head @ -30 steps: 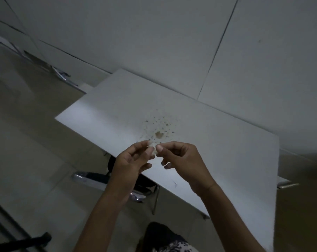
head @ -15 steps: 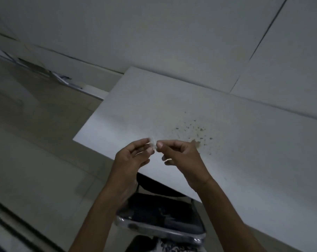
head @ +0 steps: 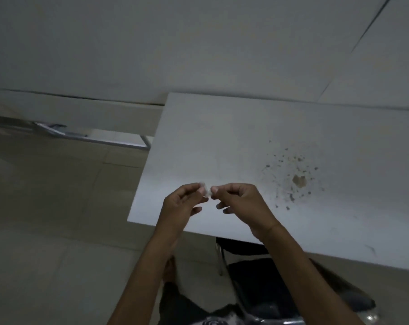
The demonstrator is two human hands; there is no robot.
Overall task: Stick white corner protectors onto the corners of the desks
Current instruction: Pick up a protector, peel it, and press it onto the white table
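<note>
Chair [head: 266, 285]: bottom centre, tucked under the desk edge; could block footing.
Left hand [head: 182, 202]: pinches the protector [head: 205, 191] at frame centre.
Right hand [head: 240, 200]: pinches its other side; peeling may fold the adhesive onto itself.
Desk [head: 222, 137]: its near corner lies lower left of the hands, bare.
Debris [head: 297, 177]: right of centre; grit could weaken sticking.

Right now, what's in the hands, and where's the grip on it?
A small white corner protector, pinched between both hands. The left hand pinches its left edge and the right hand its right edge, fingertips only, above the desk.
</note>
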